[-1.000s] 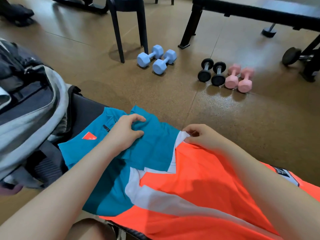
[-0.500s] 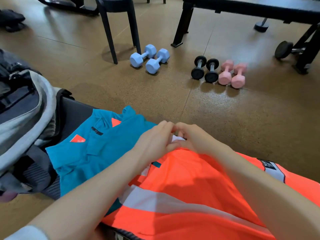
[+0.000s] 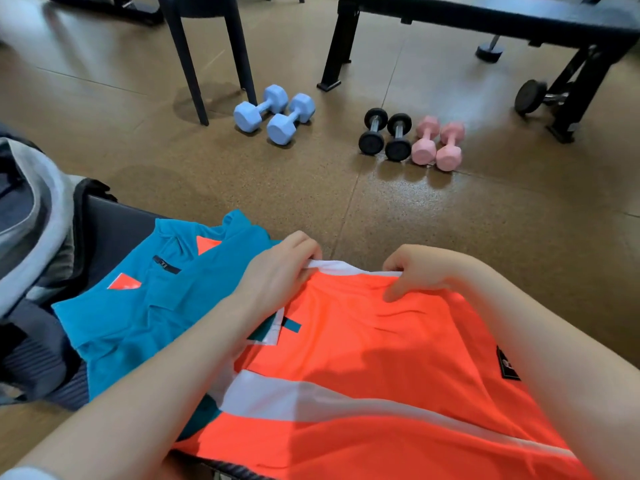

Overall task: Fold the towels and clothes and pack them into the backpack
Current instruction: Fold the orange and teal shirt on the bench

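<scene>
A shirt (image 3: 374, 344) in orange, teal and white lies spread over a dark surface in front of me, its teal collar end pointing left. My left hand (image 3: 277, 275) pinches the shirt's white far edge near the middle. A little to the right, my right hand (image 3: 419, 271) grips the same edge, thumb lying on the orange cloth. The grey and dark backpack (image 3: 31, 244) stands open at the left edge, touching the teal end of the shirt.
On the brown floor ahead lie two blue dumbbells (image 3: 273, 114), two black dumbbells (image 3: 384, 135) and two pink dumbbells (image 3: 438, 143). Dark chair legs (image 3: 194, 64) stand behind the blue pair. A black bench frame (image 3: 485, 15) spans the top right.
My left hand left the teal part and came to the white edge beside my right hand. The two hands have since moved apart along that edge, and orange cloth now covers more of the teal.
</scene>
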### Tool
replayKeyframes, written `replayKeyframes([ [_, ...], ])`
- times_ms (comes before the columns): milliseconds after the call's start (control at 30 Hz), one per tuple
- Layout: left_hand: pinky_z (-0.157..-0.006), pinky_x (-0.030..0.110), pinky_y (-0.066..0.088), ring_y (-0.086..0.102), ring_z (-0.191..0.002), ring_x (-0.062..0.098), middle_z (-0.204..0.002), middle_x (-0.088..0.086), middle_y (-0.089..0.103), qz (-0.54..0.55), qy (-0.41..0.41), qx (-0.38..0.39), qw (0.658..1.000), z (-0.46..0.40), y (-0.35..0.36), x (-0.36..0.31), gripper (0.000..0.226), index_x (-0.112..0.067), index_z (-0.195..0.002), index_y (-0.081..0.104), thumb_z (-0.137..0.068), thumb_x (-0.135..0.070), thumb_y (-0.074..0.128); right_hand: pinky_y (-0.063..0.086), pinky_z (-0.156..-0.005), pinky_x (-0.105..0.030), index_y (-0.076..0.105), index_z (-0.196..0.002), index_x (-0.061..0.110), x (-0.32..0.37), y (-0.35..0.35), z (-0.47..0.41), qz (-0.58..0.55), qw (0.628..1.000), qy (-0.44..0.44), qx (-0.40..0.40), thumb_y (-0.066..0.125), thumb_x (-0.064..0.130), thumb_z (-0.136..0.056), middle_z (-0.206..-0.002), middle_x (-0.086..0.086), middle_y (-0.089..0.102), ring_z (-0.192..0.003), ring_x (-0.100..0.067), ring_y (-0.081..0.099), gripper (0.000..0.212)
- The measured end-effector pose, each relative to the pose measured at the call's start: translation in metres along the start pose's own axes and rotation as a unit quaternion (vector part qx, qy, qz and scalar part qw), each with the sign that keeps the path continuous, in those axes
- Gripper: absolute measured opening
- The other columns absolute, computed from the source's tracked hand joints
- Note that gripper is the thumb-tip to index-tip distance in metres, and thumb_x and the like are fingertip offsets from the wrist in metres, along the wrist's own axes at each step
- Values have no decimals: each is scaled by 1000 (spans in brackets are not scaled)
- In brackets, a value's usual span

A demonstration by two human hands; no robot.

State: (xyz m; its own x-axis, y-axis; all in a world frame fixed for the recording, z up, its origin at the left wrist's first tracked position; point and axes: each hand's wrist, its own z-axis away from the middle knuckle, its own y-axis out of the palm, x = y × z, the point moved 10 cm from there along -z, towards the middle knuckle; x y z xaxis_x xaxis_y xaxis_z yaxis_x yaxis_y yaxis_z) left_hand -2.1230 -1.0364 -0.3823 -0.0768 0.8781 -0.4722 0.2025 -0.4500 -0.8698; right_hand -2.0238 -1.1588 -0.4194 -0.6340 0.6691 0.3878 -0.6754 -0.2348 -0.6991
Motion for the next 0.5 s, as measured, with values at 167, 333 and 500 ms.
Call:
replayKeyframes([
  [167,-57,42,48,56,-75,31,-92,-4,41,12,32,-51,998,3,-22,-7,2,-26,-83,35,-81,-26,35,41,-59,-34,49,-73,18,20,-40,35,174,922,-51,-343,64,13,-75,-73,-3,54,-66,-27,57,16],
  [333,-53,31,40,56,-74,26,-97,-2,44,-94,61,43,993,29,11,-5,12,-25,-82,43,-79,-30,32,37,-44,-29,58,-74,15,32,31,84,333,845,-135,-397,45,16,-71,-66,-5,53,-49,-25,52,13],
  [500,-62,31,36,58,-94,28,-95,4,62,-158,-65,103,980,29,16,4,11,-19,-87,52,-81,-27,48,44,-62,-34,66,-93,18,-8,50,109,293,882,-58,-365,41,37,-83,-78,-1,62,-71,-25,59,33],
])
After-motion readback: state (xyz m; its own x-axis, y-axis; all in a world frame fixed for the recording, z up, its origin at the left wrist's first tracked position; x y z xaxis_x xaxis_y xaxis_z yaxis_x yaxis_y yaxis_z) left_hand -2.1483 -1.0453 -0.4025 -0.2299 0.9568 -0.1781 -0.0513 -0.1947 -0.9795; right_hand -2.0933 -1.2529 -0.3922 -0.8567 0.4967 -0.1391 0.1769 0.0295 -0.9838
